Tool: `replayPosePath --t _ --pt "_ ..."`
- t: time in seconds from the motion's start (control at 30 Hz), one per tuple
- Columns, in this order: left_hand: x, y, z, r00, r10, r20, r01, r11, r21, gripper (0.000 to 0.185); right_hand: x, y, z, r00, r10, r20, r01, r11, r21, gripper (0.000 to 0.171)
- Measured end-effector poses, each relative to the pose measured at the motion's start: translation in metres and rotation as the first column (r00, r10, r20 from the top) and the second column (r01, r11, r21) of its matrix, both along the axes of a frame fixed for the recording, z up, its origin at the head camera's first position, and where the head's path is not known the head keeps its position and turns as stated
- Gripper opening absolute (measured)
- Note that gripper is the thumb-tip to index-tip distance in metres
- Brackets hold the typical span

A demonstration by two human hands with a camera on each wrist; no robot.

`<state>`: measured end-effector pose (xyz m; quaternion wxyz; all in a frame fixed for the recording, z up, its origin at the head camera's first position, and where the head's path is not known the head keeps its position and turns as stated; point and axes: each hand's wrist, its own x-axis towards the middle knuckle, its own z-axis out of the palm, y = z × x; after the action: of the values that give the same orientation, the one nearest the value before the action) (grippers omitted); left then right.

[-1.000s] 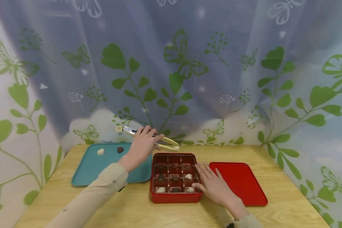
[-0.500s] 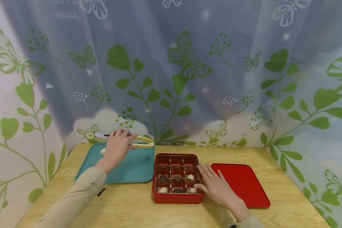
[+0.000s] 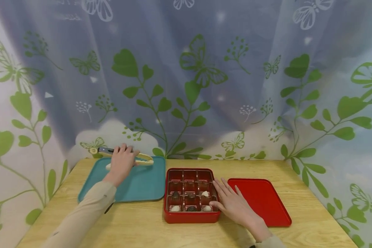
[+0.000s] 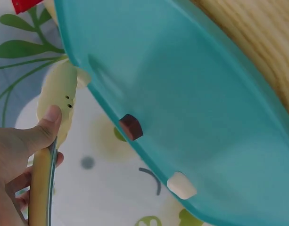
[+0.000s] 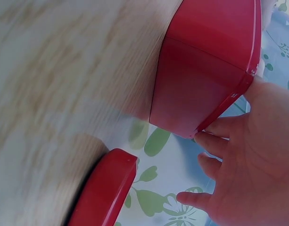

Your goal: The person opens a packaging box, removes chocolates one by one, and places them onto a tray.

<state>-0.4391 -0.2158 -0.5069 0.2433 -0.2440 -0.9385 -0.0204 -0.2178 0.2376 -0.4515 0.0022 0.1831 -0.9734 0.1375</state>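
L hand (image 3: 121, 162) grips tongs (image 3: 141, 159) w/ curled fingers over the far edge of the teal tray (image 3: 142, 186), ~10 o'clock from the red box (image 3: 191, 216); brown and white candy sit on the tray in the L wrist view. R hand (image 3: 235, 204) lies flat, fingers straight, on the box's 3 o'clock rim, the red lid (image 3: 263, 199) just beside it.

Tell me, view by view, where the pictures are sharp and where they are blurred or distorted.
Head view: evenly lit and sharp, the red box and teal tray crisp, the backdrop bowed towards the edges. Left wrist view: the tray is clear, while the left hand and tongs are close and soft. Right wrist view: the tabletop is smeared with blur, and the right hand is soft too.
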Motion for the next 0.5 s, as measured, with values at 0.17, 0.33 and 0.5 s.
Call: replayPosePath --t 0.17,0.33,0.5 --pt "0.092 0.05 0.092 0.979 0.198 -0.041 -0.201 0.973 -0.112 0.03 0.001 -0.001 0.0 1.0 -0.001 -0.011 0.001 1.0 0.006 0.08" --pt "0.079 0.053 0.085 0.975 0.222 0.014 -0.219 0.968 -0.127 0.037 0.001 -0.002 0.002 1.0 -0.001 -0.001 0.001 1.0 0.009 0.079" --pt "0.074 0.053 0.078 0.972 0.225 0.066 -0.218 0.971 -0.103 0.043 0.001 0.0 0.002 1.0 -0.004 0.004 0.004 1.0 0.011 0.08"
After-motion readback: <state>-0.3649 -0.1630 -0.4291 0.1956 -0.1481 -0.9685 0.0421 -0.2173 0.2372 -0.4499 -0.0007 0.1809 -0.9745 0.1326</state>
